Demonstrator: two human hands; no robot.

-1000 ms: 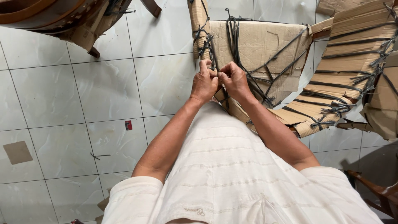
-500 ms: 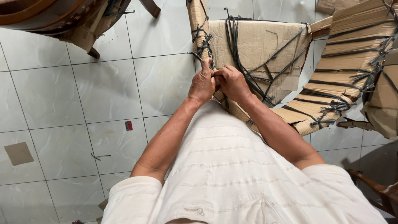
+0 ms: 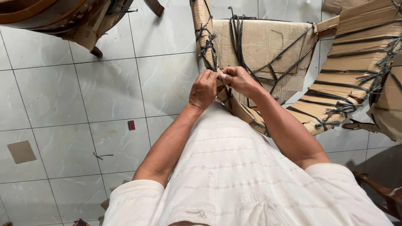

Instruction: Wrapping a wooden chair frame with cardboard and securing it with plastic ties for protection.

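Left hand [image 3: 204, 88] and right hand [image 3: 238, 80], fingers pinching black cord [image 3: 228, 93] on cardboard-wrapped chair [image 3: 261, 50], far centre

Left hand [image 3: 204, 88] has shifted slightly left.

A small red scrap [image 3: 131, 124] and a cardboard square [image 3: 21, 151] lie on white floor tiles [image 3: 54, 92] (well apart).

White tiled floor [image 3: 63, 96] (glossy), wooden furniture [image 3: 50, 16] nearby.
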